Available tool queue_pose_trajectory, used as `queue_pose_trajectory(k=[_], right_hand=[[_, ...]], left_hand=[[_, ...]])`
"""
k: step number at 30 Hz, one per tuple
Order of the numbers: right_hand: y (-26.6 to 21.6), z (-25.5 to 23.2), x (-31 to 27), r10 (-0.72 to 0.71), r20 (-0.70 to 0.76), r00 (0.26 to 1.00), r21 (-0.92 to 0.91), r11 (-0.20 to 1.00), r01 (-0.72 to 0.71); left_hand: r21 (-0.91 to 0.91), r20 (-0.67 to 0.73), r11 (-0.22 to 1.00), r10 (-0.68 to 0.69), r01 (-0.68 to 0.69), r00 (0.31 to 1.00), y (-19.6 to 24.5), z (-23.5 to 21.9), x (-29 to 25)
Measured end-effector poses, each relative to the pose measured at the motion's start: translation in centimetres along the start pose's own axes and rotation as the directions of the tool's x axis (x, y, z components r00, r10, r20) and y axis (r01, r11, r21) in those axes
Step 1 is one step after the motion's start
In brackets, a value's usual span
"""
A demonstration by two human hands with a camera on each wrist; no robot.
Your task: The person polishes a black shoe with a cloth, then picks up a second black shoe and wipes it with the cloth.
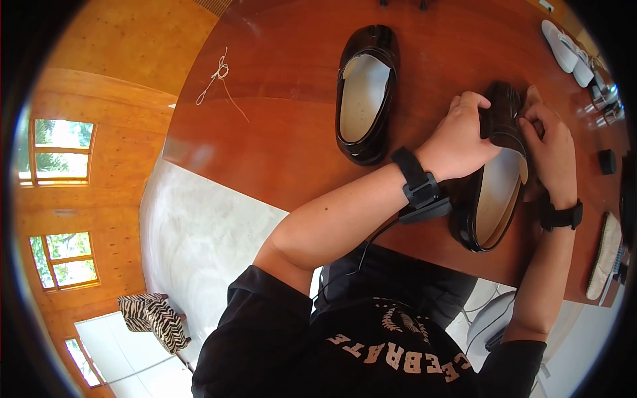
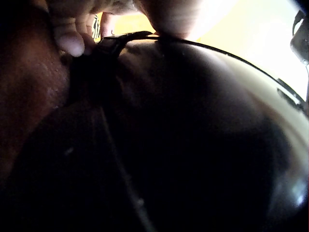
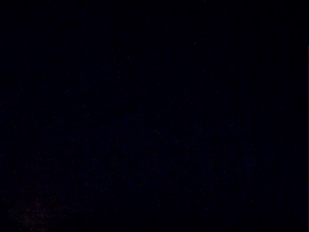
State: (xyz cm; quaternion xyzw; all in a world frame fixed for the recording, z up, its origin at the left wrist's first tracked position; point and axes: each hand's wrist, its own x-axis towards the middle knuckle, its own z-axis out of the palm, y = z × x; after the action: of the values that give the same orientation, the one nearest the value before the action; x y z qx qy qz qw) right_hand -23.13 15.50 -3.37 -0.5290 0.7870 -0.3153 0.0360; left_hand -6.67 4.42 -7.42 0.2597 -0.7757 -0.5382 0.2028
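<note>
A black shoe [image 1: 507, 136] with a pale insole lies near the table's front edge, between the two hands. The left hand [image 1: 461, 136] grips the left side of its front part, fingers curled at the upper. On the other side, the right hand [image 1: 554, 146] holds the shoe's upper with bent fingers. Its twin, another black shoe [image 1: 381, 50], stands to the left, untouched. In the left wrist view the dark shoe surface [image 2: 193, 106] fills most of the picture, with fingers [image 2: 72, 43] at its upper edge. The right wrist view is almost wholly black.
A thin tied string [image 1: 222, 76] lies on the wooden table [image 1: 279, 132] at the far left. White shoes [image 1: 564, 50], shiny metal items [image 1: 605, 93] and a small black cylinder [image 1: 607, 162] are at the right. A beige pad [image 1: 605, 255] lies by the right edge.
</note>
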Motion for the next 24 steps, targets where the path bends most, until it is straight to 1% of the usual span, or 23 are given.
queue_pose_trajectory(k=[3, 6, 8, 11, 14, 17, 18, 21, 24], right_hand=[[0.2, 0.0, 0.1, -0.004, -0.005, 1.000, -0.007, 1.000, 0.004], [1.1, 0.5, 0.3, -0.013, -0.047, 0.999, -0.015, 1.000, 0.012], [1.9, 0.9, 0.6, 0.006, -0.088, 0.996, -0.030, 1.000, -0.009], [2.3, 0.8, 0.7, 0.077, -0.051, 0.996, -0.038, 0.996, -0.079], [2.4, 0.9, 0.6, 0.018, -0.085, 0.996, -0.038, 0.999, -0.021], [2.1, 0.6, 0.6, 0.048, -0.056, 0.997, -0.047, 0.998, -0.051], [2.0, 0.6, 0.6, 0.046, -0.055, 0.997, -0.045, 0.998, -0.048], [1.9, 0.7, 0.5, 0.037, -0.056, 0.998, -0.042, 0.998, -0.039], [2.2, 0.8, 0.5, 0.024, -0.063, 0.998, -0.042, 0.999, -0.027]], left_hand=[[0.027, -0.021, 0.999, 0.044, -0.044, 0.999, -0.7, 0.3, 0.2], [0.017, 0.006, 1.000, 0.003, -0.003, 1.000, -0.4, 0.0, 0.3], [0.014, 0.010, 1.000, 0.019, -0.020, 1.000, -0.7, 0.0, 0.4], [0.011, 0.011, 1.000, 0.012, -0.012, 1.000, -0.4, -0.1, 0.3], [-0.002, 0.015, 1.000, 0.003, -0.003, 1.000, -0.6, 0.0, 0.3], [-0.007, 0.014, 1.000, -0.010, 0.010, 1.000, -0.4, 0.0, 0.3], [-0.005, 0.012, 1.000, -0.016, 0.016, 1.000, -0.3, 0.0, 0.3], [0.050, -0.017, 0.998, 0.032, -0.031, 0.999, -0.4, 0.1, 0.2], [0.026, -0.005, 0.999, 0.024, -0.024, 1.000, -0.6, 0.1, 0.2]])
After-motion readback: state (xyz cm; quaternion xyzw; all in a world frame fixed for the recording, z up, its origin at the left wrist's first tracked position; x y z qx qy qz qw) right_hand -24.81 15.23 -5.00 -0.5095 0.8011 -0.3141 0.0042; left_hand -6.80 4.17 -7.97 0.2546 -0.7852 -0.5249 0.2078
